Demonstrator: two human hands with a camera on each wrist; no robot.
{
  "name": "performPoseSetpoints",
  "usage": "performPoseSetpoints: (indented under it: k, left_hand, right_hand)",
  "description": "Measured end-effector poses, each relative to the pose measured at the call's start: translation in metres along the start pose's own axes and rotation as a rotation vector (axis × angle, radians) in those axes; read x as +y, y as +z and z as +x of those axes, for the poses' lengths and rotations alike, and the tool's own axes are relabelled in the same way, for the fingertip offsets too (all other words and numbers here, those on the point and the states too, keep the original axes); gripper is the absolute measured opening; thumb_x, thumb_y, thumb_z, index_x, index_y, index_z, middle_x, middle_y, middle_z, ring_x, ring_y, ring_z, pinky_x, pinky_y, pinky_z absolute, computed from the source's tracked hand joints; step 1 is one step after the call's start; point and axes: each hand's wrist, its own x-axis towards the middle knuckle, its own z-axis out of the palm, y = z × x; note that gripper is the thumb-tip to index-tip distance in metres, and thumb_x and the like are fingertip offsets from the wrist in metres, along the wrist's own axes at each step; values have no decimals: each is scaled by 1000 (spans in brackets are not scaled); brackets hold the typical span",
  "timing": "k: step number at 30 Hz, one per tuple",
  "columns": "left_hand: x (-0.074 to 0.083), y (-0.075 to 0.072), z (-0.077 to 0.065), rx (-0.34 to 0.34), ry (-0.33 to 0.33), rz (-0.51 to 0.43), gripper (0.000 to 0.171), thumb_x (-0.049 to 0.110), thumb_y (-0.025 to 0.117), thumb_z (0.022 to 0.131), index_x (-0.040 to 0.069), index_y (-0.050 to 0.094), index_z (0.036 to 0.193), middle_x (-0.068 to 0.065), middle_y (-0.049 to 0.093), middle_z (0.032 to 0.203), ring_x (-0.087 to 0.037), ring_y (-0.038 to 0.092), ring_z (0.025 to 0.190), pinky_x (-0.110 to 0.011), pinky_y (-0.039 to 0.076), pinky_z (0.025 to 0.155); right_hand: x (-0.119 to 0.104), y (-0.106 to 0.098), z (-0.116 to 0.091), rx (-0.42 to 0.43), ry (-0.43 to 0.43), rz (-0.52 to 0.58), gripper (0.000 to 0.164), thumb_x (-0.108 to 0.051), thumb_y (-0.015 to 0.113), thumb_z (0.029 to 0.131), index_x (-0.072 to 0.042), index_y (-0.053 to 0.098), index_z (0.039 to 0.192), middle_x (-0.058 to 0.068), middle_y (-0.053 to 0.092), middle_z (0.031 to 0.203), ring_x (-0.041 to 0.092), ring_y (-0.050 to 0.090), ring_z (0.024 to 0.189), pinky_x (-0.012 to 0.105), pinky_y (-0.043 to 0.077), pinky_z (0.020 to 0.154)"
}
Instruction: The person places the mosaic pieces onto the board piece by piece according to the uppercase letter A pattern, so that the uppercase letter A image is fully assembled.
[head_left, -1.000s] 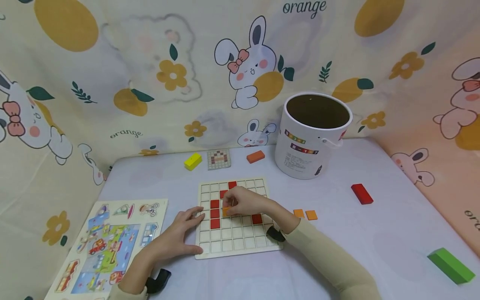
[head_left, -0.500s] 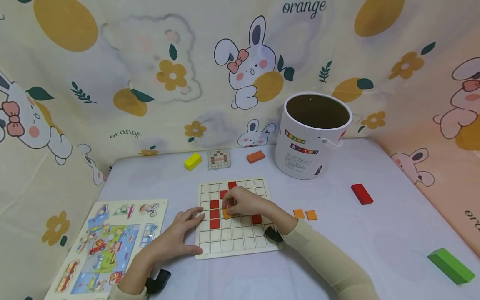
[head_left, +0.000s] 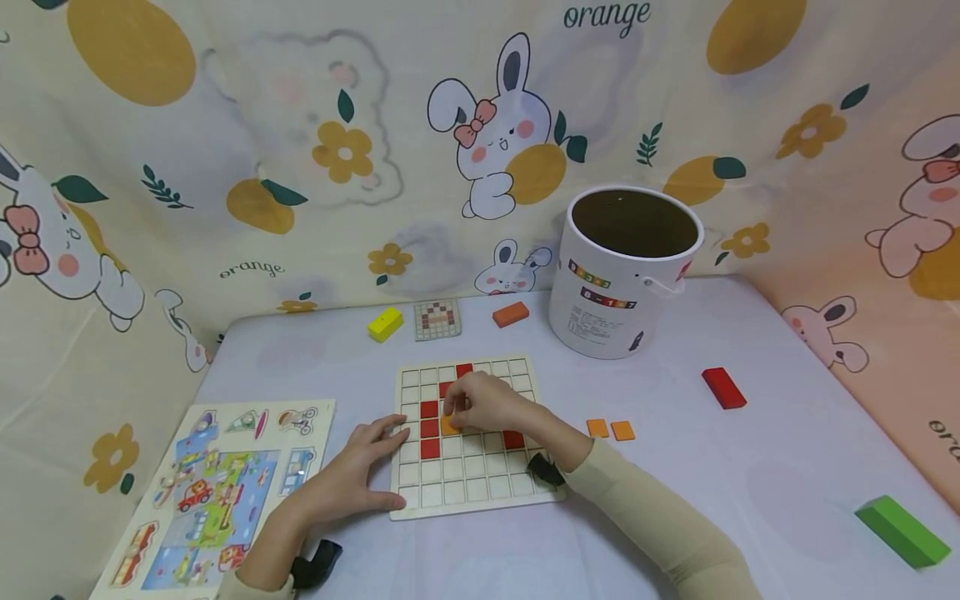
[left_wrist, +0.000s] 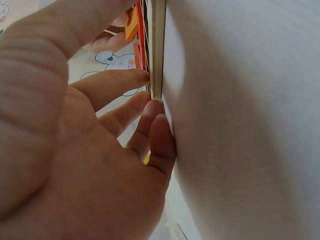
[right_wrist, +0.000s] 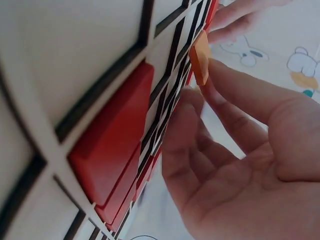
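Observation:
A cream grid board (head_left: pixel 483 486) lies on the white table with several red square tiles (head_left: pixel 429 428) in its cells. My left hand (head_left: pixel 352 467) rests against the board's left edge, fingers spread, thumb at the lower corner. In the left wrist view its fingertips touch the board's rim. Over the board's middle, my right hand (head_left: pixel 491 404) pinches an orange square tile (head_left: pixel 449 426) just right of the red column. The right wrist view has this orange tile (right_wrist: pixel 200 57) tilted on the grid, thumb against it. The right hand hides some cells.
Two loose orange tiles (head_left: pixel 609 428) lie right of the board. Behind it are a yellow block (head_left: pixel 386 324), a small pattern card (head_left: pixel 438 319), an orange block (head_left: pixel 511 314) and a white bucket (head_left: pixel 600 312). A picture puzzle (head_left: pixel 225 483) lies left; red (head_left: pixel 724 388) and green blocks (head_left: pixel 902 531) lie right.
The orange tile under my right fingers has shifted slightly left and lies closer to the red column. My left hand stays at the board's edge.

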Motion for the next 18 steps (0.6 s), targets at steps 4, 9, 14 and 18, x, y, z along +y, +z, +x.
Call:
performPoseSetpoints:
  k: [4, 9, 14, 18]
  left_hand:
    - [-2, -1, -2, -2, -5, 0, 94, 46, 85, 74, 5, 46, 149, -8, 27, 161, -33, 29, 139, -58, 35, 109]
    - [-4, -1, -3, 3, -16, -2, 95, 46, 86, 73, 5, 46, 149, -8, 27, 161, -33, 28, 140, -57, 34, 110]
    - [-5, 1, -1, 1, -10, -5, 95, 46, 86, 73, 5, 46, 149, -7, 26, 161, -32, 28, 141, -56, 34, 110]
    - [-5, 2, 1, -3, -2, -3, 95, 46, 86, 73, 6, 45, 149, -5, 26, 161, -30, 28, 140, -55, 35, 110]
  right_hand:
    - [-4, -5, -4, 48, 11, 3, 4, -10, 72, 91, -12, 74, 94, -7, 64, 83, 13, 57, 76, 28, 48, 67]
    - [1, -26, -25, 94, 17, 24, 11, -10, 71, 92, -7, 73, 102, -4, 64, 85, 17, 56, 79, 30, 48, 69]
    - [32, -56, -71, 121, 45, 61, 20, -6, 71, 89, -3, 70, 109, 4, 68, 99, 24, 59, 94, 45, 50, 87]
    - [66, -73, -118, 119, 88, 100, 32, -6, 74, 87, -3, 66, 119, 9, 66, 113, 30, 56, 107, 52, 46, 96]
